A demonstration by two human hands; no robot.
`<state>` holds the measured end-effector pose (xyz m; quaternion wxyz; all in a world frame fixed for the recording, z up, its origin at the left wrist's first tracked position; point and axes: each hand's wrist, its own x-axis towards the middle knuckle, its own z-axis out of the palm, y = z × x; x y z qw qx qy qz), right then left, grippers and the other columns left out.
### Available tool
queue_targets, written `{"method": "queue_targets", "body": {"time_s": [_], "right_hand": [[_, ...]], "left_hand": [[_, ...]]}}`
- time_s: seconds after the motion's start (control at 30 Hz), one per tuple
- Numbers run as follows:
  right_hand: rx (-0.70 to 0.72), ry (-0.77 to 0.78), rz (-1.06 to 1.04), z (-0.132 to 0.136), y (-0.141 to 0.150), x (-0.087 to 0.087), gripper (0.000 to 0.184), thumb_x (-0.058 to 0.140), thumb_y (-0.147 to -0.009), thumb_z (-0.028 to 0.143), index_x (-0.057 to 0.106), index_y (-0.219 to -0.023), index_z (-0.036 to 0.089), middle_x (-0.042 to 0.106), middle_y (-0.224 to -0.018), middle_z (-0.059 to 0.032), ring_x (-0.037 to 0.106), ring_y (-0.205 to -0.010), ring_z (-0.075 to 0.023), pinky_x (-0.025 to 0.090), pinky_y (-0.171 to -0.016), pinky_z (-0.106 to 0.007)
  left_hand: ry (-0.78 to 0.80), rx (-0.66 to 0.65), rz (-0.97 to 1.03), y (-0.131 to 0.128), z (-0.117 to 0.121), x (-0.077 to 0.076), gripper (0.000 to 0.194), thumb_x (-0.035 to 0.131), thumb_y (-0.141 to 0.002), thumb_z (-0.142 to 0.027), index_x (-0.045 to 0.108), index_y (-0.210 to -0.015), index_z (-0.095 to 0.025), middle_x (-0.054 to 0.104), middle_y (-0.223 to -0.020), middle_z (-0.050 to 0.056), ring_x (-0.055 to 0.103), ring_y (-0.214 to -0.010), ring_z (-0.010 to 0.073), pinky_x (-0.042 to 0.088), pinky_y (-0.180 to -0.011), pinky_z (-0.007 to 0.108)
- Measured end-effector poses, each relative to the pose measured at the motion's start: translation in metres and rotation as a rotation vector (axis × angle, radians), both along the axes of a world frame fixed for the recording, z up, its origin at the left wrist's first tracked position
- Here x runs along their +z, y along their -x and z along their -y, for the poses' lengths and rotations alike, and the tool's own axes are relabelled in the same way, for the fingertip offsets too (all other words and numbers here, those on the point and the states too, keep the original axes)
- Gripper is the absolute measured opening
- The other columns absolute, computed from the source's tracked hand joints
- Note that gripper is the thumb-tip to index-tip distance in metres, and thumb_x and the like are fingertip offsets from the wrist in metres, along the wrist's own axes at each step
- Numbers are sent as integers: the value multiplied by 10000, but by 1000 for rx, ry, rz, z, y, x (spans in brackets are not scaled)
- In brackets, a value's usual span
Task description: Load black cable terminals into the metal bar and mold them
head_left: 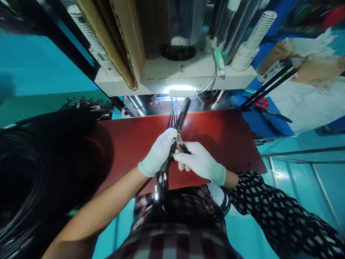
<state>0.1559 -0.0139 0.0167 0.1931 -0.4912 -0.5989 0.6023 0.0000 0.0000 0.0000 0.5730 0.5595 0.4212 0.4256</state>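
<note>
The left hand (163, 147), in a white glove, has its fingers clamped on a black cable bundle (165, 174) just below a cluster of coloured wire ends (180, 144). The right hand (201, 160), also gloved, has its thumb and fingers closed on black cables of the same bundle, beside those ends; blur hides exactly which strands lie between them. The bundle is between the two hands, over the near part of the red-brown bench (132, 140), and its tail hangs toward the lap.

To handle the ends well, the left grip should stay firm on the black jackets while the right works lightly, one strand at a time, since fine wires probably bend and tangle easily. Keeping the ends fanned out, in the light of the lamp (183, 92), should make them easier to tell apart. The loose tail needs slack so that its weight does not drag on the grip.

Counted: two gloved hands, one bundle between them, one dark strip (182, 117) just beyond the wire ends, one lit lamp, two threaded columns, left (83, 30) and right (262, 28), one red-handled tool (262, 103) on the blue surface, and one large heap of black cable (51, 162) at the left. The thin wires (173, 109) below the lamp are several, too blurred to count.
</note>
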Motion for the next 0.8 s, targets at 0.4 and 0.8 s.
{"method": "queue_targets", "body": {"time_s": [0.4,0.8], "right_hand": [[-22,32,-56,3,-3,2,167,574,-844,252,599,-705,164,651,-559,12,531,-464,-84,419,-495,-212],[48,-4,-89,8,-9,2,183,575,-895,311,603,-787,166,699,-725,-25,605,-593,-129,491,-617,-271]], "left_hand": [[321,-8,148,-4,3,-2,414,403,-995,-503,508,-756,-180,499,-625,-4,457,-527,112,374,-487,249],[75,34,12,-4,8,-4,388,427,-1000,-499,455,-780,-181,503,-704,-12,458,-603,99,395,-572,239]]}}
